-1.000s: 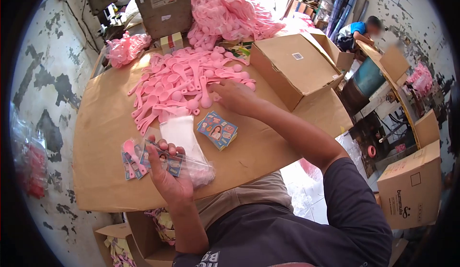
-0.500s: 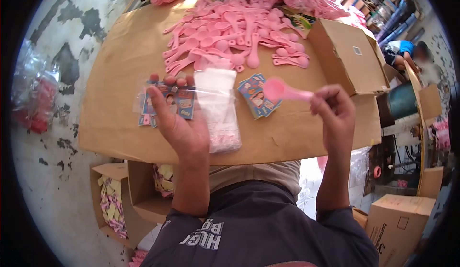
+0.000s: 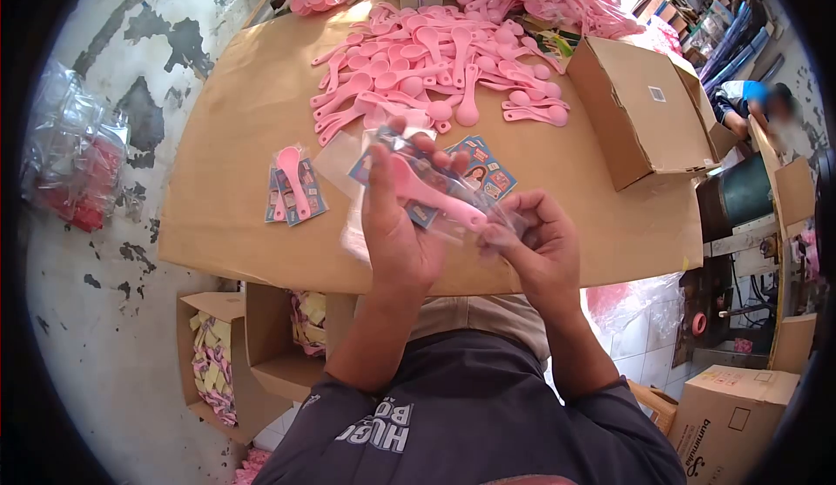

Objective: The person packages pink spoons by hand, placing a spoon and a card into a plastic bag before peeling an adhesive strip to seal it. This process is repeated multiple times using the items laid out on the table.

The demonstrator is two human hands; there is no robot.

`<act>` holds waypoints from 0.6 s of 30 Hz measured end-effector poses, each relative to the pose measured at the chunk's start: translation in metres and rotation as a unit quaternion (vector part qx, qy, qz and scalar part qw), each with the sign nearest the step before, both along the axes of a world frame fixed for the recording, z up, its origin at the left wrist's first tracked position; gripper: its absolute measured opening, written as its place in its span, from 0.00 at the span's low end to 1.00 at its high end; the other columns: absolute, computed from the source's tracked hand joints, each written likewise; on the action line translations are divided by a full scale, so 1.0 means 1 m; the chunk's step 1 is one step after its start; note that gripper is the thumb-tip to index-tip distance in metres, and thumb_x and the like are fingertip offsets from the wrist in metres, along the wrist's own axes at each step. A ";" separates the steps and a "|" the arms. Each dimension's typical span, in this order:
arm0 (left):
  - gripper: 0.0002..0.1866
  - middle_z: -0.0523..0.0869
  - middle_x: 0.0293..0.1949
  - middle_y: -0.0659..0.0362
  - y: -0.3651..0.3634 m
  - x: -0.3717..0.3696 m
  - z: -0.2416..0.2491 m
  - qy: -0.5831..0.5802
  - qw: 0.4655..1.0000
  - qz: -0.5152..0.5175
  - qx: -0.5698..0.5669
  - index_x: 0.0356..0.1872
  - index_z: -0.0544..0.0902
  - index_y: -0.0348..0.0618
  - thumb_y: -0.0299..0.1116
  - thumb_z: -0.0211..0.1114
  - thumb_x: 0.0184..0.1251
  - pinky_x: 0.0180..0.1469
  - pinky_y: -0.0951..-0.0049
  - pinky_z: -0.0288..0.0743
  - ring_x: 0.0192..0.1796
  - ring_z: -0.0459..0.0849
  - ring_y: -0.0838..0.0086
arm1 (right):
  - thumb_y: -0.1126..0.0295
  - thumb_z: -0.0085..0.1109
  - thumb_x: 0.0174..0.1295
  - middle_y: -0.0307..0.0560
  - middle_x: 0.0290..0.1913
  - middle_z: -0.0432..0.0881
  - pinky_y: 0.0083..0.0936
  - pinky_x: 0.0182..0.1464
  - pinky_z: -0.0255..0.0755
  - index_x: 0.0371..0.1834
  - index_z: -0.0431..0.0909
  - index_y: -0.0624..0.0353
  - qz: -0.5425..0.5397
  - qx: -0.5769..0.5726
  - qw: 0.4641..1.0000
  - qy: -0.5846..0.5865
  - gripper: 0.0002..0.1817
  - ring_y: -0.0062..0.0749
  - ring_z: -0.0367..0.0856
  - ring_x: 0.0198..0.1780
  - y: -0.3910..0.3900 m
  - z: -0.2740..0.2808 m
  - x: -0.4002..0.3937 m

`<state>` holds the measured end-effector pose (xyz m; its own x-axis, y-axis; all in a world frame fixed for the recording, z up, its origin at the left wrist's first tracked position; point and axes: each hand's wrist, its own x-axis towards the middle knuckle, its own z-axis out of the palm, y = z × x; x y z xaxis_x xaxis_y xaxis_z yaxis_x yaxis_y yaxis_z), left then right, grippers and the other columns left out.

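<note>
Peeling walls (image 3: 70,263) edge the room, and brown cardboard covers the table (image 3: 209,215), where loose pink spoons (image 3: 396,80) lie heaped; take that heap as the landmark. Beyond its right side stands a cardboard box (image 3: 623,102), with a person (image 3: 756,102) farther off.

Half a second ago the right hand (image 3: 550,254) held one spoon (image 3: 440,199) out to the side; now that spoon has come to the left hand (image 3: 399,245), on the heap's near side. Spoon and printed card (image 3: 421,215) are thus together, seemingly within one clear bag (image 3: 466,199), though glare hides its mouth.

Smooth and pale pink, the spoon slants with its round bowl by the left fingers and its holed handle toward the right hand. The left hand cups the bag, palm up, fingers curled; the right thumb and forefinger pinch the plastic near the handle's end. Left of them, nearer than the heap, lie bagged spoons with cards (image 3: 299,193); a card stack (image 3: 489,176) sits just behind the hands.
</note>
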<state>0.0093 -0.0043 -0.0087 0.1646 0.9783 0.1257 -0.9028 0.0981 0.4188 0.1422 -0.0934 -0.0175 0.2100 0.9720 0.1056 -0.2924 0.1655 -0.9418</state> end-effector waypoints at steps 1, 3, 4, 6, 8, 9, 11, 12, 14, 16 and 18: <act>0.23 0.82 0.47 0.58 -0.003 0.001 0.001 0.006 0.999 -0.037 -0.007 0.67 0.71 0.43 0.47 0.57 0.83 0.67 0.55 0.80 0.48 0.84 0.71 | 0.76 0.69 0.69 0.43 0.45 0.85 0.22 0.46 0.81 0.52 0.75 0.65 -0.001 0.001 1.000 0.000 0.14 0.21 0.85 0.45 0.001 -0.002 -0.002; 0.23 0.82 0.47 0.57 -0.008 0.004 0.004 0.010 0.996 -0.091 -0.021 0.69 0.69 0.42 0.45 0.56 0.85 0.65 0.56 0.82 0.48 0.85 0.71 | 0.73 0.74 0.66 0.36 0.40 0.79 0.19 0.41 0.75 0.51 0.74 0.61 -0.063 0.041 0.991 -0.110 0.18 0.16 0.78 0.41 0.006 -0.007 -0.005; 0.23 0.82 0.47 0.57 -0.010 0.004 0.003 0.010 0.996 -0.090 -0.018 0.69 0.69 0.42 0.45 0.56 0.85 0.65 0.56 0.82 0.48 0.85 0.71 | 0.73 0.74 0.66 0.36 0.40 0.79 0.19 0.41 0.75 0.51 0.74 0.61 -0.062 0.044 0.991 -0.109 0.18 0.16 0.78 0.41 0.007 -0.011 -0.006; 0.23 0.82 0.47 0.57 -0.009 0.003 -0.002 0.012 0.989 -0.146 -0.032 0.71 0.68 0.41 0.42 0.55 0.85 0.65 0.57 0.82 0.48 0.86 0.72 | 0.71 0.78 0.61 0.34 0.40 0.75 0.18 0.39 0.70 0.51 0.74 0.58 -0.083 0.070 0.990 -0.095 0.21 0.15 0.72 0.37 0.010 -0.016 -0.009; 0.24 0.83 0.49 0.56 -0.008 0.001 -0.006 -0.003 0.987 -0.160 -0.029 0.73 0.67 0.40 0.39 0.55 0.85 0.65 0.57 0.82 0.49 0.86 0.71 | 0.72 0.79 0.60 0.37 0.43 0.76 0.18 0.39 0.70 0.52 0.75 0.58 -0.115 0.094 0.978 -0.149 0.22 0.17 0.73 0.37 0.009 -0.015 -0.010; 0.23 0.84 0.51 0.55 -0.007 -0.001 -0.007 -0.004 0.984 -0.176 -0.027 0.73 0.68 0.40 0.38 0.55 0.85 0.66 0.57 0.82 0.50 0.87 0.70 | 0.73 0.79 0.59 0.41 0.46 0.76 0.18 0.40 0.71 0.53 0.76 0.57 -0.146 0.113 0.961 -0.204 0.23 0.18 0.73 0.36 0.009 -0.014 -0.010; 0.23 0.84 0.53 0.54 -0.004 -0.004 -0.006 -0.007 0.981 -0.192 -0.018 0.73 0.68 0.39 0.38 0.54 0.85 0.66 0.57 0.82 0.51 0.87 0.69 | 0.73 0.80 0.57 0.44 0.48 0.76 0.20 0.40 0.72 0.56 0.77 0.56 -0.179 0.160 0.929 -0.281 0.25 0.23 0.74 0.39 0.008 -0.005 -0.010; 0.23 0.84 0.56 0.53 -0.003 -0.005 -0.005 0.013 0.982 -0.187 -0.028 0.73 0.69 0.39 0.37 0.54 0.85 0.67 0.57 0.81 0.54 0.87 0.68 | 0.74 0.80 0.55 0.47 0.51 0.77 0.22 0.41 0.73 0.58 0.78 0.54 -0.211 0.201 0.889 -0.353 0.28 0.27 0.75 0.41 0.008 -0.002 -0.009; 0.23 0.83 0.60 0.52 0.000 -0.008 -0.003 0.030 0.982 -0.183 -0.035 0.73 0.69 0.39 0.37 0.54 0.85 0.68 0.56 0.80 0.56 0.87 0.67 | 0.71 0.82 0.52 0.51 0.54 0.78 0.27 0.42 0.75 0.59 0.82 0.51 -0.224 0.262 0.841 -0.417 0.29 0.34 0.76 0.47 0.004 -0.006 0.006; 0.20 0.82 0.63 0.48 0.005 -0.012 0.000 0.001 0.981 -0.184 -0.058 0.70 0.71 0.40 0.37 0.54 0.85 0.69 0.53 0.79 0.62 0.84 0.63 | 0.71 0.81 0.53 0.52 0.57 0.78 0.30 0.47 0.75 0.53 0.85 0.53 -0.130 0.327 0.814 -0.462 0.23 0.38 0.77 0.50 -0.006 0.004 0.014; 0.21 0.79 0.67 0.46 0.011 -0.018 0.001 0.006 0.981 -0.187 -0.050 0.71 0.70 0.40 0.37 0.53 0.85 0.72 0.51 0.76 0.66 0.82 0.59 | 0.72 0.77 0.57 0.54 0.58 0.78 0.31 0.49 0.75 0.50 0.87 0.54 -0.113 0.341 0.844 -0.398 0.17 0.39 0.78 0.50 -0.009 0.003 0.018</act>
<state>-0.0087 0.0067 -0.0075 0.5160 0.8561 0.0276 -0.7906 0.4636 0.4001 0.1599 -0.1029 -0.0141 -0.0200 0.5720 0.8200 0.5001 0.7159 -0.4872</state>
